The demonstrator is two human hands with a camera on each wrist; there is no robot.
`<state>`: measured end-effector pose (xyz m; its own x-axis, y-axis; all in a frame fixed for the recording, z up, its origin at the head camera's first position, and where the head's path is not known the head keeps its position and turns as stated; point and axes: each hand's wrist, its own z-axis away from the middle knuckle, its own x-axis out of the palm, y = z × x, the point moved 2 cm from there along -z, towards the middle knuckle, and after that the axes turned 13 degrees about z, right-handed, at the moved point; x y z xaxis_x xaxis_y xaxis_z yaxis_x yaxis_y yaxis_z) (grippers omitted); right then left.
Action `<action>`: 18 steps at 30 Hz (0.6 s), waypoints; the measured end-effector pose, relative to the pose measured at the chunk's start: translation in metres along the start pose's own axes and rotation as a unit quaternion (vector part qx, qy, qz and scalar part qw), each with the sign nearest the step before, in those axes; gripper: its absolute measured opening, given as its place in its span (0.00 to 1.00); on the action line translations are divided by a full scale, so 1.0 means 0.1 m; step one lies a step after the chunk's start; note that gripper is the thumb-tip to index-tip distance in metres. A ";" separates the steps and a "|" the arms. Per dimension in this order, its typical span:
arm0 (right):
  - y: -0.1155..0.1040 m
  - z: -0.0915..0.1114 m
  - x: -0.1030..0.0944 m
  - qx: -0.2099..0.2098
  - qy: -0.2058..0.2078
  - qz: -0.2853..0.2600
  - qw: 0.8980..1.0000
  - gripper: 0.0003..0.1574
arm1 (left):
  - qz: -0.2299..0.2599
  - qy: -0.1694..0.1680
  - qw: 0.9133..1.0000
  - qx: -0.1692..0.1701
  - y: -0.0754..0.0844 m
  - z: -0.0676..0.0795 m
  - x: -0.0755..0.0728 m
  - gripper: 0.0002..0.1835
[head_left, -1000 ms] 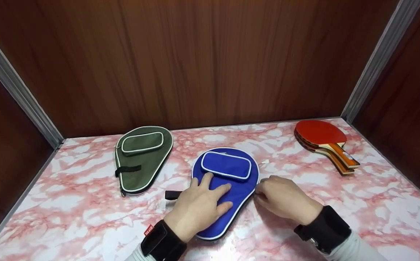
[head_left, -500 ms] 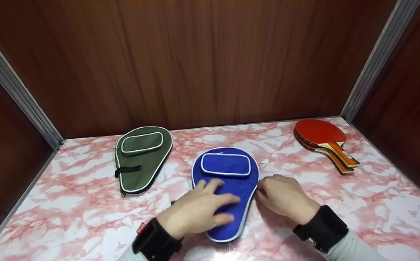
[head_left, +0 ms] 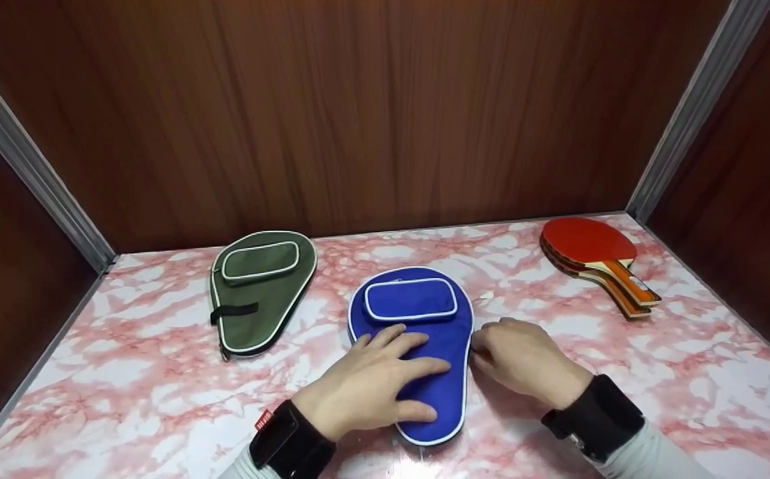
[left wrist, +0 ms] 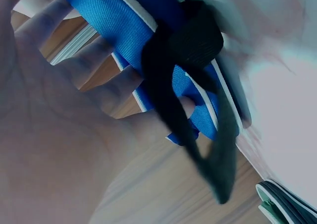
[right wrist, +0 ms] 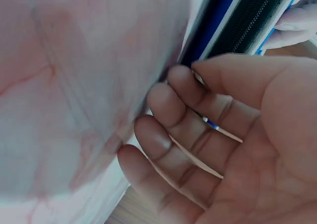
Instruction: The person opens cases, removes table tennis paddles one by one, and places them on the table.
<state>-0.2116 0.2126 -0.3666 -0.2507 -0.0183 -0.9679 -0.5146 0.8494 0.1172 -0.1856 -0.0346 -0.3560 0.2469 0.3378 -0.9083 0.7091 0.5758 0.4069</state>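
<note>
A blue table tennis bat case (head_left: 450,346) with white piping and a front pocket lies in the middle of the table, its narrow end toward me. My left hand (head_left: 365,386) rests on it with fingers spread. Below that hand, a black strap loop (left wrist: 218,169) hangs from the case's side in the left wrist view; the head view hides it. At the case's right edge, my right hand (head_left: 524,359) pinches a small metal zip pull (right wrist: 199,78) between thumb and forefinger, mostly hidden by the fingertips. The closed teeth of the zip (right wrist: 252,18) run beyond it.
A green bat case (head_left: 262,299) with a black strap lies at the back left. Two stacked table tennis bats (head_left: 588,243), the upper one red, lie at the back right. Brown wood panels (head_left: 385,120) enclose the pink and white table (head_left: 159,399).
The blue case's narrow end has swung to the right, so the case lies straighter. My left hand has shifted slightly along it; my right hand stays at the right edge.
</note>
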 end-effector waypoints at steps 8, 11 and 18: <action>-0.04 0.10 -0.02 -0.049 0.024 0.005 0.999 0.19 | -0.005 0.008 1.000 0.012 0.02 0.01 -0.01 0.32; -0.06 0.12 -0.03 -0.060 0.023 0.002 0.998 0.19 | -0.006 0.010 1.000 0.014 0.01 0.01 -0.01 0.32; -0.12 0.16 -0.04 -0.067 0.011 -0.007 0.998 0.18 | 0.002 0.007 1.000 0.007 0.01 0.00 0.00 0.32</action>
<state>-0.1916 0.2113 -0.3673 -0.2597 -0.0423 -0.9648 -0.6223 0.7713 0.1337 -0.1850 -0.0345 -0.3557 0.2403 0.3497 -0.9055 0.7174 0.5644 0.4083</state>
